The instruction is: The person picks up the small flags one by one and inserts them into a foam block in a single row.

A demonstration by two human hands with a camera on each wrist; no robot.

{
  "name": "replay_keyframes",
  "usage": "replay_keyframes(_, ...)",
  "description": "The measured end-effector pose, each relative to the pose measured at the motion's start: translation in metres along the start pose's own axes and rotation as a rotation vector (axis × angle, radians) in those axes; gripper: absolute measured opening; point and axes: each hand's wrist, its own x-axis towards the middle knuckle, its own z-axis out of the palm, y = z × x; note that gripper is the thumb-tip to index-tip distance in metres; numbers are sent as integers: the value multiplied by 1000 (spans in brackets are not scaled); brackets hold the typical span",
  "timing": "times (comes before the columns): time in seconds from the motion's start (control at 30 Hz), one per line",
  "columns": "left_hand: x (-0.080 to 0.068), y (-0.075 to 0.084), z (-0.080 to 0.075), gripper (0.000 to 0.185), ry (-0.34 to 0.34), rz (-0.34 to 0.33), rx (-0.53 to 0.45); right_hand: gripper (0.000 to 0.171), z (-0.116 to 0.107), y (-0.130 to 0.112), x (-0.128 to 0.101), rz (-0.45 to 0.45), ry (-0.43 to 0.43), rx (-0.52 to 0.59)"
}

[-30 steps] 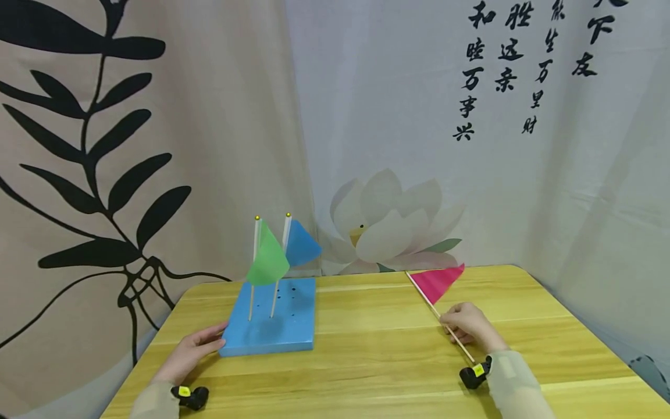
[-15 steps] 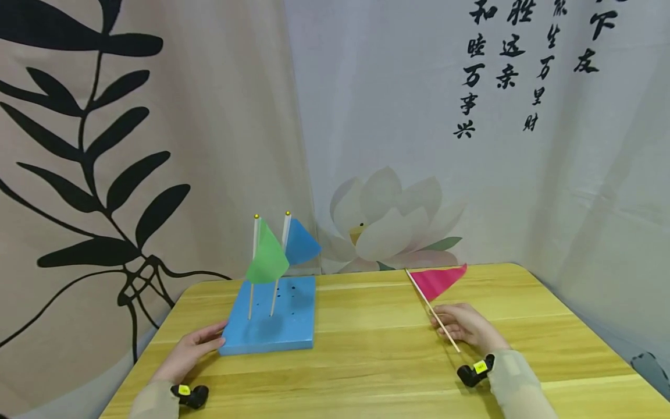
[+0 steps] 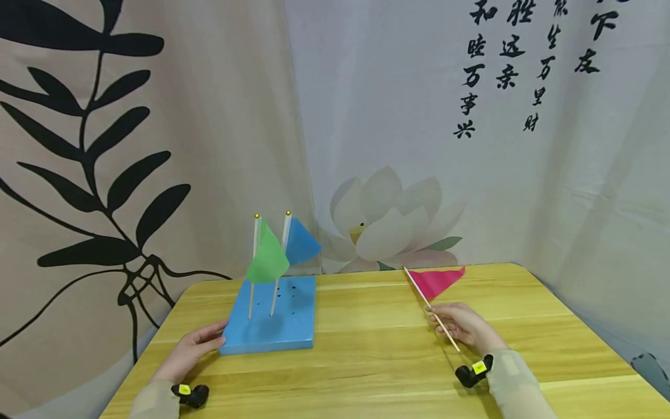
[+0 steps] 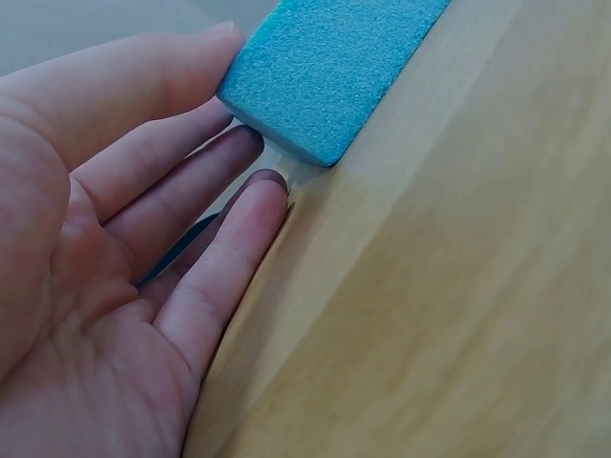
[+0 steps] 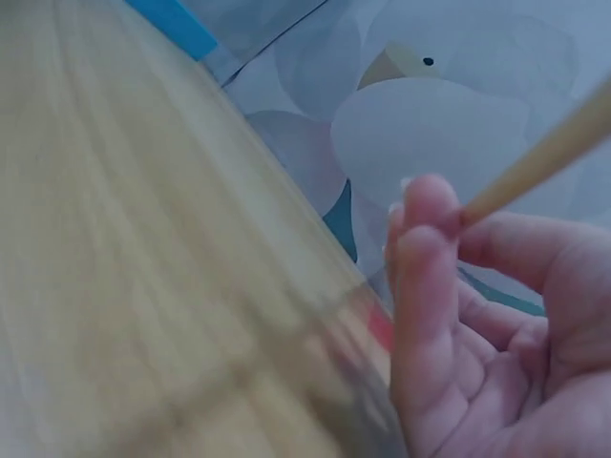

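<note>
A blue foam board [image 3: 282, 334] with small holes lies on the table. Upright in it stand a green flag [image 3: 267, 259] and a blue flag [image 3: 302, 241] on thin wooden sticks with gold tips. At the board's left front corner is my left hand [image 3: 191, 349], its fingers fairly straight and touching the edge; the left wrist view shows the thumb against the board's side [image 4: 325, 76]. Over on the right, my right hand [image 3: 466, 326] pinches the stick of a pink pennant flag [image 3: 434, 283], tilted with its cloth end up and away. The right wrist view shows the stick [image 5: 544, 162] between fingertips and thumb.
The light wooden table [image 3: 366, 361] ends at a printed curtain [image 3: 235, 116] with a dark plant, a lotus and writing. Black cameras sit on the left wrist [image 3: 193, 397] and right wrist [image 3: 471, 375].
The right hand has shifted slightly left and its fingers have changed their hold, now higher along the pink flag's stick. The left hand and the board have stayed in place.
</note>
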Motion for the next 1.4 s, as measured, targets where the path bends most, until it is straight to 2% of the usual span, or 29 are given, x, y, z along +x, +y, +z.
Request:
replay_keyframes(0.43,-1,1,-1,69,-24,-6,1,40,6,-18,-8,-84,-48,10)
replay_keyframes(0.6,-4,-3,2,68,-31,-16,-8,23,8,-23,-13,-92,-72,55)
replay_keyframes(0.7,-4,-2,2,67,-21,-19,-21,19,9,-29,-15,-109,-88,68)
replay_keyframes(1.07,-2,4,-4,69,-7,6,-19,20,17,-51,-14,-171,4,35)
replay_keyframes(1.2,-1,3,-4,68,-24,10,-19,13,19,-52,-16,-181,16,49)
replay_keyframes(1.4,-2,2,-1,69,-34,2,-19,12,18,-53,-21,-198,46,42)
